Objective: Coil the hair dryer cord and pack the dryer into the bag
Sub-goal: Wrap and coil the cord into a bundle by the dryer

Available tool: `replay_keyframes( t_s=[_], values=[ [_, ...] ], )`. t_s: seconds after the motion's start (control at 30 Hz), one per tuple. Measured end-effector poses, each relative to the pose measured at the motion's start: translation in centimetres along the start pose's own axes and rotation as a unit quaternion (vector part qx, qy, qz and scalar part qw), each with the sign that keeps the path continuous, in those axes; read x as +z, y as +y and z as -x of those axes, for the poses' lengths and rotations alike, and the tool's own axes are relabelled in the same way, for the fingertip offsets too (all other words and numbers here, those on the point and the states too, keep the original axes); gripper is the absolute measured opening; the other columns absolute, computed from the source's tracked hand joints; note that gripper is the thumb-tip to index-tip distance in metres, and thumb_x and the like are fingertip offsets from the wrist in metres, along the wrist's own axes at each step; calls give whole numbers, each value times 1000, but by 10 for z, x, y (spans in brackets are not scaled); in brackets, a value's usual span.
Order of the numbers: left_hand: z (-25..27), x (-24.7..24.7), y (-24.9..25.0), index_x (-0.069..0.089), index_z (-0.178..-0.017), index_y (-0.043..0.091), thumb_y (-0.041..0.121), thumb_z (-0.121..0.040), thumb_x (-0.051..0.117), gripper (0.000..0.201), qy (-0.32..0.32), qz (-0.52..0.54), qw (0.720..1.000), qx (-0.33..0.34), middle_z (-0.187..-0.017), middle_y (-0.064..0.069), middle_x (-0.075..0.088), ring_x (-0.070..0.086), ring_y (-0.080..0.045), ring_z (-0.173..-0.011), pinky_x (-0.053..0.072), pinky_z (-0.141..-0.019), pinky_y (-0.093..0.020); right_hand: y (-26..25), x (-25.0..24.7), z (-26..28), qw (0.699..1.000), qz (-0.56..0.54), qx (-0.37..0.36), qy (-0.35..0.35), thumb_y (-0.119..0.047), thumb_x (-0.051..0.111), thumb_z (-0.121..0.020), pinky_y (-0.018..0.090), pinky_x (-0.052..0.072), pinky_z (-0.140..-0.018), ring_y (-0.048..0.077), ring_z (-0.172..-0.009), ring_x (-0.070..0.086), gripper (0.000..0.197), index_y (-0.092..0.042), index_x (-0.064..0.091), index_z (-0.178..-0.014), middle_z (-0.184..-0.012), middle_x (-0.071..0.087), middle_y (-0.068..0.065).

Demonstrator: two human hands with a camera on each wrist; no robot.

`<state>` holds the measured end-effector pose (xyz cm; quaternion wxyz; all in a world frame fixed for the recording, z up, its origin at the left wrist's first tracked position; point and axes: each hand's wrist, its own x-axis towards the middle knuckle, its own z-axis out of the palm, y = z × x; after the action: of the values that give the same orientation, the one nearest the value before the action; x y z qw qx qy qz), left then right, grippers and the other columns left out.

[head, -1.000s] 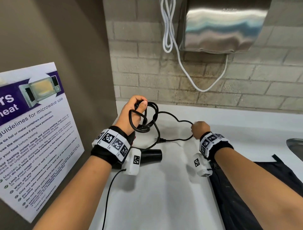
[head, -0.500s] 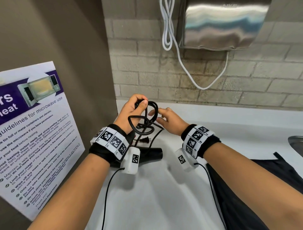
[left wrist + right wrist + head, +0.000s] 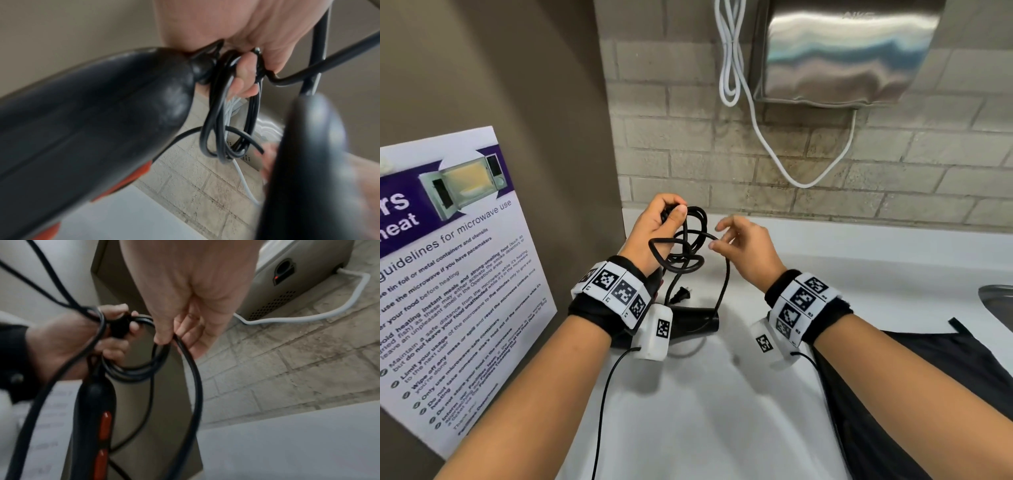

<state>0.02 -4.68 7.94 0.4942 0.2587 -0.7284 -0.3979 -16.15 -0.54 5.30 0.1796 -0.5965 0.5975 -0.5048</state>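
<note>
1. Coiling step, midway: my left hand (image 3: 654, 229) is curled tight round the gathered loops of the cord (image 3: 690, 253) at the butt of the hair dryer's handle, thumb clamped over the top.
2. Hair dryer (image 3: 700, 323) hangs below that fist, its black barrel just over the white surface (image 3: 705, 411) (whether it touches, I cannot tell); the right wrist view shows the orange switches on its handle (image 3: 103, 431).
3. My right hand (image 3: 743, 246) sits just beside the coil, fingers loosely bent, thumb and forefinger lightly pinching one strand of cord, as the right wrist view shows (image 3: 180, 344).
4. Loose tail is short: from my fingers the cord drops, curves back under the coil, and the plug (image 3: 681, 294) dangles free near my left wrist.
5. Bag (image 3: 928, 394) lies flat and dark on the surface to my right, well apart from the dryer; nothing is in it that I can see.
6. Next, I reckon, one more wrap: carry this strand up and over into the left fist, then tuck the plug so the loops do not spring apart (they already look uneven and a bit twisted).
7. After that the bag wants opening, which needs my right hand free while the left keeps coil and dryer together.
</note>
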Motion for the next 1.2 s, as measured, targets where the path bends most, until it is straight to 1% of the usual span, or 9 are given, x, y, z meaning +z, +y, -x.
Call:
replay_keyframes(
  t_s=[0.2,0.33,0.43,0.5,0.67,0.77,1.0,1.1,1.2],
  values=[
    [2,0,3,46,-99,11,7,-97,39,8,-28,-3,1000,-9,-75,1,46,44,0,-47,32,-44,-4,-27,16,-23,998,-13,59,0,-5,73,-73,12,40,-41,12,-56,49,34,-19,44,-83,-69,47,-3],
    [6,0,3,45,-101,8,6,-97,38,8,-31,5,999,-3,-76,1,46,44,7,-45,33,-45,-4,-29,22,-32,997,62,-13,-38,3,61,-76,9,41,-66,10,-89,50,37,-16,60,-108,-108,48,1],
    [7,-1,5,47,-96,14,5,-97,38,13,-34,14,999,-8,-79,-4,47,45,5,-51,35,-48,-4,-32,18,-30,992,53,-23,-115,11,45,-81,12,41,-59,-9,-58,53,35,-16,61,-67,-65,62,-14],
    [8,0,6,46,-96,13,6,-97,38,11,-33,26,999,-12,-78,-4,47,46,4,-49,35,-47,-5,-30,11,-29,984,81,-28,-154,5,45,-86,8,34,-50,-6,-43,50,42,-23,54,-57,-42,52,-15],
    [7,-2,4,47,-91,23,13,-99,39,15,-1,56,998,-19,-77,-2,46,38,2,-37,32,-38,-11,-7,-16,-24,952,207,-123,-190,-45,46,-86,17,31,-56,3,-58,41,22,-26,49,-74,-65,44,-12],
    [7,0,3,46,-91,23,12,-99,37,17,-1,53,998,-31,-77,-3,45,35,0,-35,30,-35,-12,8,-27,-21,950,225,-157,-152,-40,37,-88,21,33,-63,7,-67,44,29,-17,53,-86,-73,46,-10],
    [8,-1,0,48,-92,25,21,-98,39,12,18,59,998,-22,-79,0,49,34,0,-40,33,-38,-19,45,-49,-34,962,252,81,66,-22,37,-98,28,32,-65,34,-74,53,30,-2,55,-84,-86,60,27],
    [6,-1,-2,48,-91,27,16,-99,39,16,25,35,999,-19,-79,0,49,39,1,-42,38,-41,-17,54,-56,-34,945,255,188,86,-20,34,-100,31,36,-67,34,-78,50,32,0,57,-90,-103,61,28],
    [4,0,-1,48,-91,26,14,-99,39,17,27,26,999,-21,-78,-1,48,40,1,-42,37,-43,-16,60,-52,-33,920,277,270,67,-9,28,-99,34,44,-83,35,-105,56,35,-1,54,-121,-121,57,19]
  ],
)
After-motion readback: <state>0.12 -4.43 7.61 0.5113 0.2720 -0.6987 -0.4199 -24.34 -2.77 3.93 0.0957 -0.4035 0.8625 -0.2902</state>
